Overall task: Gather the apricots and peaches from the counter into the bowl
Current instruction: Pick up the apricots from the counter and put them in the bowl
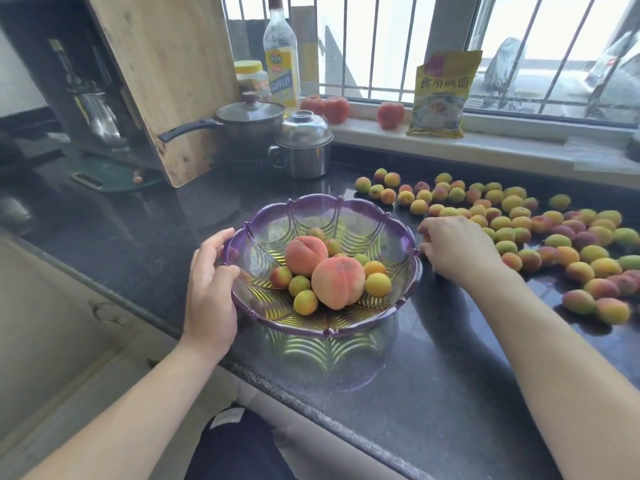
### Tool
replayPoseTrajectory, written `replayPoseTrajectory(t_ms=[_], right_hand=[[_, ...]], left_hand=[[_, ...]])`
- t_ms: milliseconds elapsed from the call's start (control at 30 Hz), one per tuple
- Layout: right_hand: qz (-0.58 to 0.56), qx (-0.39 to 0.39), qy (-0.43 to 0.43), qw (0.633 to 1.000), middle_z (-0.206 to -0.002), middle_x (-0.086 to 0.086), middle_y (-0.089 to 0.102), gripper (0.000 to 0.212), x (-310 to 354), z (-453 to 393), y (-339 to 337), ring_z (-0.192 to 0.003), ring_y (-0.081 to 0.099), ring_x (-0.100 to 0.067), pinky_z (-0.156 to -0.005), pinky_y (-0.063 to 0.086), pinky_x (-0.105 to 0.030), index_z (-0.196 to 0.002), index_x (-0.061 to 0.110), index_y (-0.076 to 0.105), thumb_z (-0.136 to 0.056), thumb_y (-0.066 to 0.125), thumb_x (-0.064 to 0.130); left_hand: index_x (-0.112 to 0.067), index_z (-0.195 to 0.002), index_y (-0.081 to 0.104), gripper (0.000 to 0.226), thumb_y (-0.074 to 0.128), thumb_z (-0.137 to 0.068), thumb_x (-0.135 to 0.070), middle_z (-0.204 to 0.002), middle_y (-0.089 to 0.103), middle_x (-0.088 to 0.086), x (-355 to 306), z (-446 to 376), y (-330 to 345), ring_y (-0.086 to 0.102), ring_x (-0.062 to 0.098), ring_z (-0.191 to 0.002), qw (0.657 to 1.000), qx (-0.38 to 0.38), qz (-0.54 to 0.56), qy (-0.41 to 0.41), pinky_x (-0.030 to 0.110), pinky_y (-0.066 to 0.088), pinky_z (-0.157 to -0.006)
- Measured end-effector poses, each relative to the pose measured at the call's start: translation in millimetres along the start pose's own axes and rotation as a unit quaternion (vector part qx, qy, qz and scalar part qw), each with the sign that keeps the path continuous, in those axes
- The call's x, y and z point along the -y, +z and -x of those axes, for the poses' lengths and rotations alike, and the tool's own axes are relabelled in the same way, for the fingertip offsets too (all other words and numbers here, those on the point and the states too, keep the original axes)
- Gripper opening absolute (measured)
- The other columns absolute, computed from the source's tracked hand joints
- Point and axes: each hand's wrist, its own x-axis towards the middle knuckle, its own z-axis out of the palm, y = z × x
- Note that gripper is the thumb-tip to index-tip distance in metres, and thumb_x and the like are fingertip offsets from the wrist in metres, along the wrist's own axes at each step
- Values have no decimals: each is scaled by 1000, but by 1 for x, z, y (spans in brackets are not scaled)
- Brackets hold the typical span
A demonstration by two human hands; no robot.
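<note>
Dark surface (450,393): left hand (211,292) grips the bowl (408,258) rim; right hand (457,251) curls over apricots (554,237), grasp unclear. Loose fruit may roll away when nudged.

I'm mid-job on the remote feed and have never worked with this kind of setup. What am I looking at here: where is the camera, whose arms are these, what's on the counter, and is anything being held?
There is no machine: these are a person's bare arms, filmed by one wide-angle camera on their head, looking forward and down. The left hand grips the rim of the purple bowl, steadying it on the dark counter. The bowl already holds two peaches and several small apricots. The right hand reaches beside the bowl to the edge of the loose apricots spread over the counter; its fingertips are hidden, so I cannot tell whether it holds one. Behind stand a lidded pot, a steel mug, an oil bottle and a yellow packet, with more peaches on the sill.
</note>
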Motion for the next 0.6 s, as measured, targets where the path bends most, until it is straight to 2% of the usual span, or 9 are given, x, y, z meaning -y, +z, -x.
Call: replayPoseTrajectory(t_ms=[133,233,300,333,400,433,533,600], right_hand=[[-146,8,34,989,-101,-3,69,16,3,2,-34,-76,65,-21,-64,57,-34,-110,23,69,-97,66,31],[-279,1,46,959,-98,1,70,12,5,11,-73,-75,67,-16,-64,58,-32,-107,28,71,-96,67,31],[-347,20,35,937,-91,3,75,14,11,20,-97,-74,70,-13,-65,58,-25,-109,29,74,-97,66,30],[-367,35,25,929,-89,4,76,17,15,25,-107,-72,71,-10,-62,55,-18,-112,29,74,-97,66,30],[-398,69,-6,915,-89,9,76,18,26,36,-124,-74,70,-3,-57,50,-9,-112,32,74,-95,68,30],[-405,89,-26,910,-90,13,75,18,31,40,-130,-75,69,0,-55,48,-6,-110,34,74,-93,71,28],[-391,151,-72,905,-83,17,68,25,46,49,-136,-63,66,0,-48,45,-8,-104,34,73,-88,76,16],[-337,158,-76,925,-78,14,65,21,55,51,-132,-56,65,-6,-42,46,-18,-106,33,72,-88,75,21]], left_hand=[[-33,-132,61,50,45,-86,-30,-135,59,6,2,-1,-2,60,18,-124,1000,-2,5,2,43,51,-107],[-31,-134,61,51,44,-86,-30,-135,59,5,2,-1,-2,59,15,-123,1000,1,1,10,42,50,-108],[-32,-134,61,51,43,-87,-30,-133,58,2,1,-1,-1,59,6,-121,1000,2,0,11,33,50,-107],[-33,-134,60,50,41,-88,-29,-132,57,-2,1,0,0,58,-3,-119,1000,5,-3,13,23,49,-104],[-36,-137,56,52,36,-90,-26,-139,51,-8,0,-1,1,51,-17,-120,999,19,-11,23,5,41,-101],[-36,-141,53,55,34,-90,-25,-148,47,-10,1,-2,1,45,-21,-127,999,30,-16,30,1,35,-104],[-37,-148,47,59,35,-91,-29,-163,38,-17,1,1,1,32,-22,-142,996,68,-35,54,2,25,-114],[-38,-144,51,56,38,-90,-39,-158,46,-15,2,5,0,38,-10,-145,993,69,-47,86,10,29,-118]])
